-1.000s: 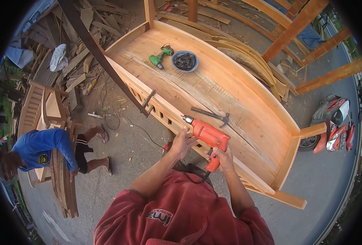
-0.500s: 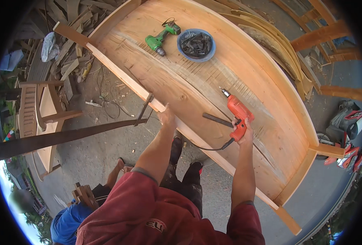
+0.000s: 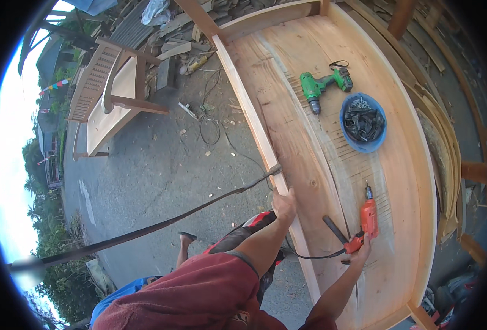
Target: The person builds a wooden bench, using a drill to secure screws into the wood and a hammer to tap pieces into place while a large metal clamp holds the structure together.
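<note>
My left hand is closed around the near edge rail of a large wooden frame, just below the jaw of a long dark bar clamp. The bar runs off to the left. Over the frame's plank panel, my right hand has its fingers around the handle end of a red corded drill. Its bit points away from me. I cannot tell whether the drill rests on the panel. A dark rod lies beside the drill, and the black cord crosses the near rail.
Farther up the panel are a green cordless drill and a blue bowl with screws and black plastic. A wooden bench stands at left. Wood scraps lie behind it. A person in blue is low beside me.
My view has turned left, so the frame appears farther right. My right hand is still on the red drill and my left still grips the rail.
</note>
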The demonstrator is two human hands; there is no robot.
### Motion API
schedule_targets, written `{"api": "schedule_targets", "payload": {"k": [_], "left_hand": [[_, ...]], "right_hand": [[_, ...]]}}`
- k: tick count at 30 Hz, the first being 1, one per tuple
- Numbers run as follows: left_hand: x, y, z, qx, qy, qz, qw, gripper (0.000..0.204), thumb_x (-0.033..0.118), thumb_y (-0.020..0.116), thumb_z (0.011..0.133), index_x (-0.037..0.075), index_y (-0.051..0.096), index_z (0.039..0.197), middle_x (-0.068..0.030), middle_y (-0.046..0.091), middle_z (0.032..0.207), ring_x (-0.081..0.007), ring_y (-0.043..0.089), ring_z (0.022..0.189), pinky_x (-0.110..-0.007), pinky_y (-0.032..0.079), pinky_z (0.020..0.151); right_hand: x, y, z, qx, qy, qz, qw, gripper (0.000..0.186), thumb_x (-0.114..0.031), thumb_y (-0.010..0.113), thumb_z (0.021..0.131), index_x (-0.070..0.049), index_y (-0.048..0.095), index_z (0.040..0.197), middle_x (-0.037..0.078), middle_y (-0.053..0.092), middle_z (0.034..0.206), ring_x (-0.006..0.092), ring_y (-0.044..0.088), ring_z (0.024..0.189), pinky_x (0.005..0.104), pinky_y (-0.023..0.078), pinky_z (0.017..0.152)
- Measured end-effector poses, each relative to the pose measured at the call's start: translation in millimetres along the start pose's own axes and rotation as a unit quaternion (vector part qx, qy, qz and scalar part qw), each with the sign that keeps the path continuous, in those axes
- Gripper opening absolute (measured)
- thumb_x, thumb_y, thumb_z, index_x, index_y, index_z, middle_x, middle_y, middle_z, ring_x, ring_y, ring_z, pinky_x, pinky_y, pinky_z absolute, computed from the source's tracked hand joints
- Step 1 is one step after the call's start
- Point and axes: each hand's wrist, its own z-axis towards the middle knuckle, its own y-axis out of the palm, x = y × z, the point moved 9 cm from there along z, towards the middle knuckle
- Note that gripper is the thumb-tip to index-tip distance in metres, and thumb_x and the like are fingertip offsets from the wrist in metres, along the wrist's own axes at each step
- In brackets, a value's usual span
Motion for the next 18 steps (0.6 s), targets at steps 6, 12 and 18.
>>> {"api": "schedule_targets", "payload": {"k": [6, 12, 18], "left_hand": [[6.2, 18.8, -7.7, -0.012, 0.003, -0.007, 1.000, 0.054, 0.032, 0.069, 0.083, -0.002, 0.058, 0.123, -0.0273, 0.070, 0.107, -0.0457, 0.066, 0.103, -0.050, 0.050, 0.093], [-6.4, 18.6, 0.0, 0.008, 0.029, -0.023, 0.999, 0.058, 0.030, 0.068, 0.084, -0.010, 0.056, 0.125, -0.0315, 0.065, 0.116, -0.0451, 0.064, 0.107, -0.048, 0.049, 0.095], [1.0, 21.1, -8.6, 0.006, 0.003, -0.002, 1.000, 0.062, 0.030, 0.065, 0.084, -0.012, 0.053, 0.128, -0.0332, 0.063, 0.117, -0.0461, 0.063, 0.108, -0.049, 0.048, 0.096]], "right_hand": [[-11.8, -58.6, -0.6, 0.151, -0.021, -0.214, 0.965, 0.046, -0.034, 0.067, 0.092, 0.002, 0.057, 0.119, 0.016, 0.065, 0.100, 0.0288, 0.069, 0.084, 0.0424, 0.056, 0.057], [-131.6, 85.7, -12.7, 0.223, -0.209, -0.575, 0.759, 0.047, -0.029, 0.068, 0.089, 0.002, 0.061, 0.123, 0.023, 0.067, 0.115, 0.0414, 0.065, 0.107, 0.0477, 0.050, 0.093], [-203.1, 281.1, 46.3, 0.052, -0.399, -0.450, 0.797, 0.032, -0.016, 0.067, 0.089, -0.003, 0.067, 0.118, 0.018, 0.069, 0.111, 0.0302, 0.069, 0.101, 0.0413, 0.053, 0.091]]}}
